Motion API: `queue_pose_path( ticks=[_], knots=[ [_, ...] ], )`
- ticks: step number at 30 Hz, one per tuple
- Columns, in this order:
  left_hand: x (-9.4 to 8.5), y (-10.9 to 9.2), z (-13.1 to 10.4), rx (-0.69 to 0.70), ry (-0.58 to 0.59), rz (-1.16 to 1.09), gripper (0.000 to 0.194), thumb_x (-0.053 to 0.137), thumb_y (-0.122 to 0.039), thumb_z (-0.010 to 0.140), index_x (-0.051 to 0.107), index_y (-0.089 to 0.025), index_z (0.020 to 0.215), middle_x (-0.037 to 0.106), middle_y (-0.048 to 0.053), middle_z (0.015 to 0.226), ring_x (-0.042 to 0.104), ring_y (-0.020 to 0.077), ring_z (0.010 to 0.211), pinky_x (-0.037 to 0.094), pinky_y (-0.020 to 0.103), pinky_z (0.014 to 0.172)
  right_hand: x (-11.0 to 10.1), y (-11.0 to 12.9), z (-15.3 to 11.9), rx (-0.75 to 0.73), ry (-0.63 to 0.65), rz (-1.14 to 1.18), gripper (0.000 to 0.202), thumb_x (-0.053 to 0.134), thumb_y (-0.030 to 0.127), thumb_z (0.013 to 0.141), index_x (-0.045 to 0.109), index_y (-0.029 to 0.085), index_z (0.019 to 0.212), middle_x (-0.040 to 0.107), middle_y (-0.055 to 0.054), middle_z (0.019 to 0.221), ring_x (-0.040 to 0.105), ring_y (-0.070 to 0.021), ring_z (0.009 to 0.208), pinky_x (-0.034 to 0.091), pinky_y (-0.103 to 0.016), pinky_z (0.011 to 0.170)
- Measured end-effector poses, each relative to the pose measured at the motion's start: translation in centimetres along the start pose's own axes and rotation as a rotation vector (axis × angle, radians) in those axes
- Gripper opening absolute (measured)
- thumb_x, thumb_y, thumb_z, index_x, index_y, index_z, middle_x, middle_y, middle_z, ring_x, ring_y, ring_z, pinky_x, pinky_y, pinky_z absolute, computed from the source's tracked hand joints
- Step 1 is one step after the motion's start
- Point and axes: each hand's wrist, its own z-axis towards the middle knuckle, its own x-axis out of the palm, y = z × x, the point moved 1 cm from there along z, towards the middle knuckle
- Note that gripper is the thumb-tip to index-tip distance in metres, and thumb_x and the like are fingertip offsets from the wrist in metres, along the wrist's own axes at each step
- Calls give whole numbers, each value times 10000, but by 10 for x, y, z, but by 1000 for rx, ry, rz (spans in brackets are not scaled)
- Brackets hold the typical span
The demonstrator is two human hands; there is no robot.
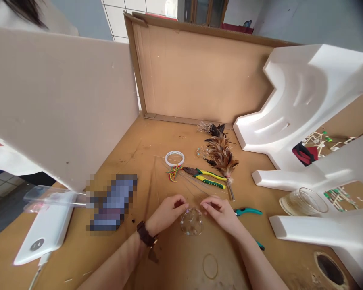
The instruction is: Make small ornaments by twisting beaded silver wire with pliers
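Note:
A small round wire piece set with pale beads (pixel 188 233) lies between my two hands, above the brown tabletop. My left hand (pixel 168 211), with a dark watch (pixel 144 234) on its wrist, pinches the upper left of its rim between thumb and forefinger. On the opposite side, my right hand (pixel 219 211) has its thumb and forefinger pressed together at the upper right of the rim; the fine wire there is hard to make out. Pliers with yellow and green handles (pixel 210 181) lie beyond the hands. Teal-handled pliers (pixel 249 211) are partly hidden behind my right forearm.
Brown feathers on a stick (pixel 220 151), a white ring (pixel 166 157) and coloured threads (pixel 174 173) lie farther back. A glass (pixel 302 203) stands right, beside white plastic furniture (pixel 290 227). Left are a pixelated object (pixel 115 205) and a white cabled device (pixel 48 231). A cardboard panel (pixel 196 72) stands behind.

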Motion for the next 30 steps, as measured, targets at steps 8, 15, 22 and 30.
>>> queue_pose_path(
  ticks=[8, 15, 22, 30],
  knots=[
    [15, 8, 1, -46, -51, -300, 275, 575, -415, 733, 496, -157, 679, 490, -42, 591, 419, 80, 529, 348, 195, 505, 2, 19, -7, -91, 132, -109, 215, 473, 329, 872, 632, 195, 816, 587, -27, 745, 532, -134, 697, 408, -240, 635],
    [16, 10, 0, -27, -44, -230, 251, 545, -392, 772, 505, -154, 705, 501, -33, 621, 418, 85, 550, 347, 197, 514, 2, 21, -10, -102, 168, -144, 214, 473, 330, 869, 639, 204, 822, 589, -26, 722, 525, -139, 673, 406, -251, 630],
    [17, 11, -1, -13, -29, -195, 245, 544, -386, 772, 498, -157, 696, 464, -45, 612, 400, 83, 536, 344, 197, 508, 10, 17, -10, -159, 188, -273, 191, 471, 272, 859, 648, 202, 837, 578, -26, 734, 515, -127, 639, 376, -238, 582],
    [16, 5, -3, 40, 3, -119, 236, 519, -366, 800, 517, -154, 696, 491, -29, 619, 446, 94, 573, 387, 207, 549, 2, 22, -10, -46, 204, -106, 211, 487, 319, 856, 648, 192, 805, 602, -13, 691, 527, -125, 635, 393, -233, 596]
  ],
)
